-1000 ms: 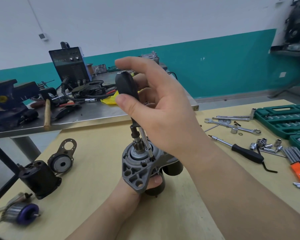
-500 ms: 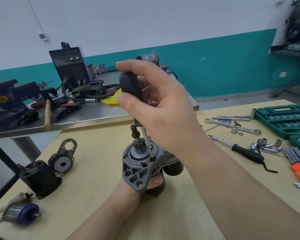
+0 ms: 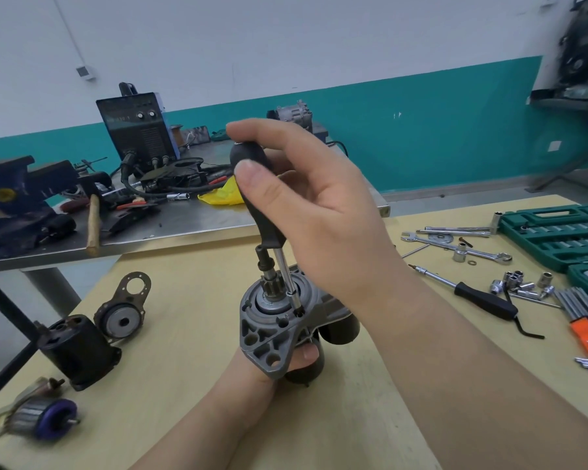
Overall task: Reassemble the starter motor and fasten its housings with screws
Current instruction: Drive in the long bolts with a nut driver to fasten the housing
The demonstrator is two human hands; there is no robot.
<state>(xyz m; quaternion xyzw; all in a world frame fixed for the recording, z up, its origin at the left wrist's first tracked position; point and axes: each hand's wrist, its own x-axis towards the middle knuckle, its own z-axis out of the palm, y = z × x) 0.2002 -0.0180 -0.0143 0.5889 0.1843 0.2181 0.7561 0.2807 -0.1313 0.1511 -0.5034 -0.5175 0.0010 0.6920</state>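
The starter motor (image 3: 269, 337) stands upright on the wooden table, its grey aluminium drive housing on top with the pinion shaft (image 3: 269, 276) sticking up. My left hand (image 3: 299, 357) grips the motor from below, mostly hidden behind the housing. My right hand (image 3: 316, 212) holds the black handle of a screwdriver (image 3: 252, 191), thumb and fingers wrapped round it. Its steel shaft runs down to a screw (image 3: 298, 313) in the housing face beside the pinion.
On the left lie a black motor casing (image 3: 77, 347), an end plate (image 3: 124, 313) and an armature (image 3: 41, 417). To the right are another screwdriver (image 3: 472, 293), wrenches, loose sockets, hex keys and a green socket case (image 3: 557, 232). A cluttered metal bench (image 3: 170, 225) stands behind.
My right hand has turned slightly on the screwdriver handle and sunk a little. The motor and my left hand stay put.
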